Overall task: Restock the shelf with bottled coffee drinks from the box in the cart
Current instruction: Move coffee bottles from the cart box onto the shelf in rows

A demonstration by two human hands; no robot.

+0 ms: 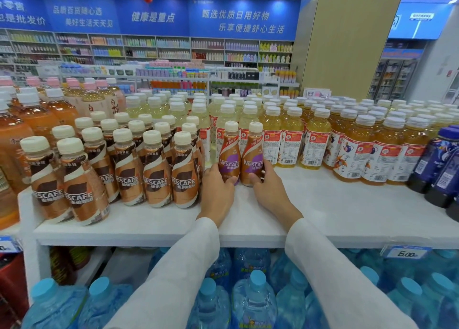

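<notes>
Head-camera view, looking down on a white shop shelf [323,204]. A block of brown-label coffee bottles [129,169] stands on it in tidy rows, and everything below is placed from that block.

Just right of the block are two coffee bottles with purple labels, upright, side by side and touching or nearly so. The left hand [218,189] curls round the base of the nearer purple bottle [229,154]. The right hand [269,189] wraps the base of the farther purple bottle [252,154], thumb in front. Both hands are closed on their bottles, and arms in white sleeves [173,274] reach in from the bottom of the view.

The job looks to be at an early stage for the purple kind. Only these two are at the shelf, and bare white shelf runs in front of them and further right of the block, so many more should fit. The brown block itself looks full.

Behind the purple pair and further right of the block stand yellow drink bottles [315,139]. Dark blue bottles [442,162] sit farthest right, cut off by the frame edge. Below the block, on a lower level, are large water jugs [253,301] with blue caps.

The cart and the box are out of view, so how much stock remains cannot be told. The hands cover the bottle bases, so it is unclear whether the bottles rest fully on the shelf. The small label print is unreadable.
</notes>
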